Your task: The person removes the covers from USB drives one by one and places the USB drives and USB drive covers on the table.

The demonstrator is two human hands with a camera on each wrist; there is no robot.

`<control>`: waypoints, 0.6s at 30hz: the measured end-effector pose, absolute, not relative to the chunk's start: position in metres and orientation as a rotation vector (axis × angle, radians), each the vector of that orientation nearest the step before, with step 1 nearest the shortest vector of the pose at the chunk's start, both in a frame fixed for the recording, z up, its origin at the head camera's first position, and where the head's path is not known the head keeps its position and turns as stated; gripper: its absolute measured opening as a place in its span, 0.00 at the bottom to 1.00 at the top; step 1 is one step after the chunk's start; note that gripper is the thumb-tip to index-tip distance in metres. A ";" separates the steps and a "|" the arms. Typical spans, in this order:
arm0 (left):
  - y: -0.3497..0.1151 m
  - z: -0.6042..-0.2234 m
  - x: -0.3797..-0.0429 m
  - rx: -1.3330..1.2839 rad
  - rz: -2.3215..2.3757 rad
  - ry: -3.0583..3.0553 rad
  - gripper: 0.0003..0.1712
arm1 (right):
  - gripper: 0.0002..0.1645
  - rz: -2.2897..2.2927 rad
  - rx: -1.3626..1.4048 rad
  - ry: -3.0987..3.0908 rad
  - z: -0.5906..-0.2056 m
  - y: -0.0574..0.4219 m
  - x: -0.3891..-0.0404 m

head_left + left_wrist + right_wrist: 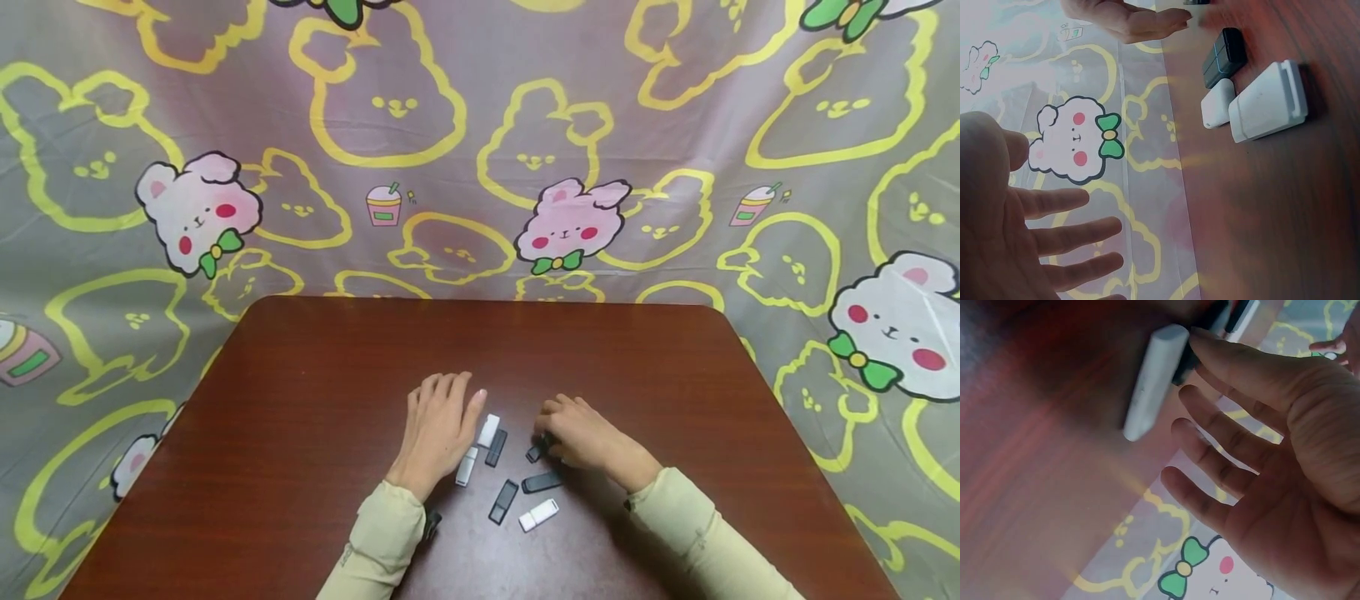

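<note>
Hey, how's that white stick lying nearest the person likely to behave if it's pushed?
The white stick will probably slide rather than roll, since it lies flat and looks boxy. It's likely stiff, judging by its straight edges. Its smooth-looking case on the shiny table suggests it may be a bit slippery.

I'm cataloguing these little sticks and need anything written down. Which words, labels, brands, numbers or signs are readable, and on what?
No word, brand, number or sign can be read in any view.
White stick in the right wrist view: faint marks, too small and blurred to read.
Left sleeve: a small dark mark, too small to read.
Backdrop cloth: printed drawings, with no readable lettering.
</note>
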State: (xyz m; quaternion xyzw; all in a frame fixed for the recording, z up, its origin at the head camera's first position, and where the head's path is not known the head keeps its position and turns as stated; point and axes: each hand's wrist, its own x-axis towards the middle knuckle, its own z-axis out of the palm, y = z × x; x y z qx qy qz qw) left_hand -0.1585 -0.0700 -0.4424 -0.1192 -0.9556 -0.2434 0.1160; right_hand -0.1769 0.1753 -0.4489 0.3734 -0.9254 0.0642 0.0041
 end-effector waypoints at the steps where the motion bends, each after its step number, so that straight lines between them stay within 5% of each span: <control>1: -0.070 -0.443 -0.159 -0.352 -0.714 -2.797 0.31 | 0.15 0.207 1.171 -2.896 -0.451 0.175 -0.177; 18: -0.070 -0.437 -0.165 -0.417 -0.666 -2.723 0.28 | 0.13 0.243 1.036 -2.753 -0.438 0.178 -0.194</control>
